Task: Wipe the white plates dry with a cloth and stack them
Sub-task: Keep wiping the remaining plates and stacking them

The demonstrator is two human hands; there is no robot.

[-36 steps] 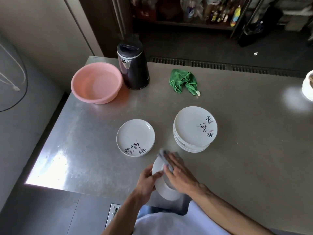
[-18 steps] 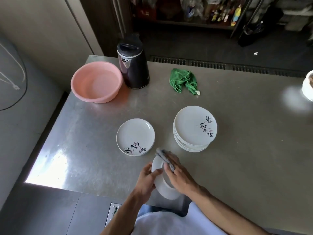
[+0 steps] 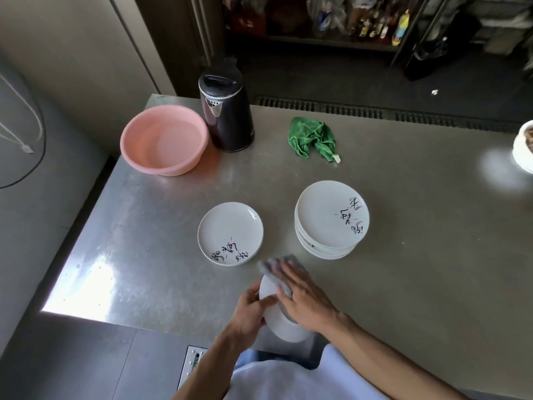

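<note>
My left hand [image 3: 250, 311] grips the left rim of a white plate [image 3: 281, 324], tilted above the table's near edge. My right hand [image 3: 304, 300] presses a grey cloth [image 3: 274, 268] flat against the plate's face, fingers extended over it. A single white plate [image 3: 230, 233] with painted writing lies flat on the steel table [image 3: 403, 255], just beyond my hands. To its right stands a stack of several white plates [image 3: 331, 219].
A pink basin [image 3: 164, 140] and a black kettle [image 3: 226, 111] stand at the back left. A crumpled green cloth [image 3: 313, 138] lies behind the stack. A white bowl [image 3: 523, 147] sits at the right edge. The table's left edge drops to the floor.
My right hand has slid the grey cloth across the held plate, towards its upper rim and the left. The left hand keeps its grip on the plate.
</note>
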